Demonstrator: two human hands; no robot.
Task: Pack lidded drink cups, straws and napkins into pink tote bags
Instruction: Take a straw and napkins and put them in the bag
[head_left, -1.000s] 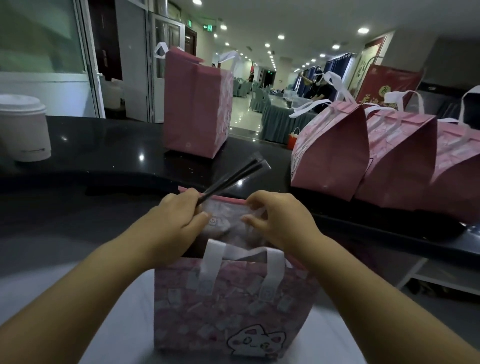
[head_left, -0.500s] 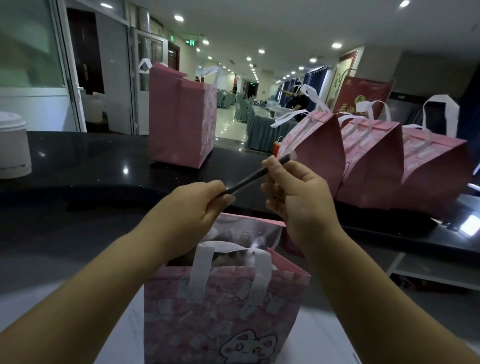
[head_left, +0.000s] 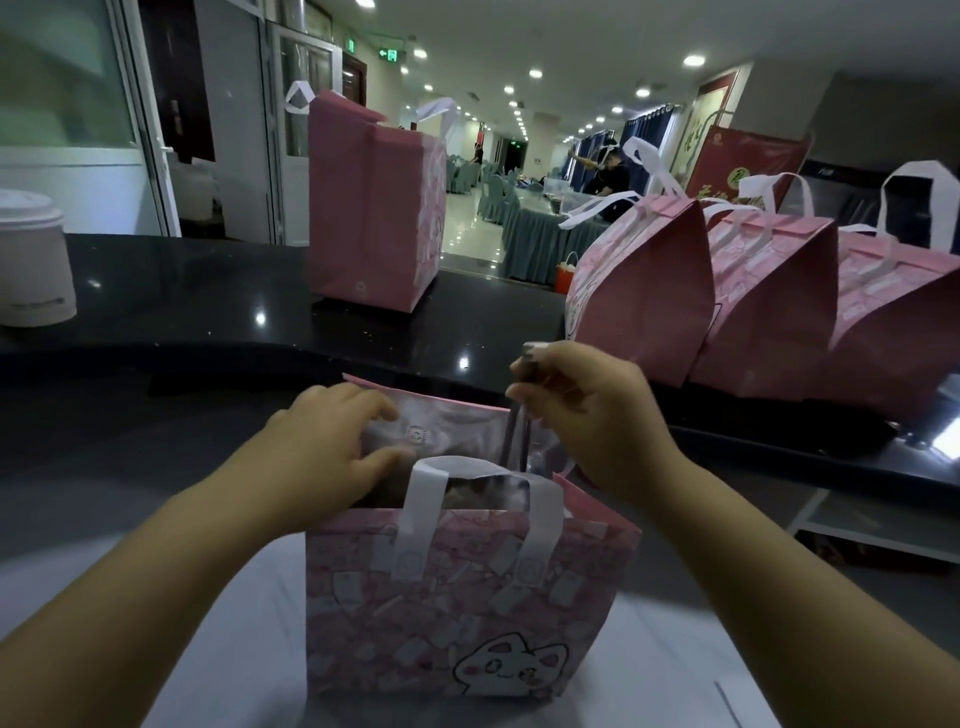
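Packing at a glossy black counter (head_left: 208, 291) in a dim, ceiling-lit hall.

Nearest, standing open on a pale surface (head_left: 249, 623): pink tote bag (head_left: 467, 608) with cat print. Farther back on the counter: one upright bag (head_left: 374, 208), three closed bags (head_left: 753, 301) at right, white lidded cup (head_left: 34, 260) at far left. Left hand (head_left: 332, 447) spread loosely on the bag's rim, holding nothing. Right hand (head_left: 587, 410) pinched on dark wrapped straws (head_left: 514, 436), pointed down into the bag's mouth.

Dim, ceiling-lit, soft wide-angle distortion
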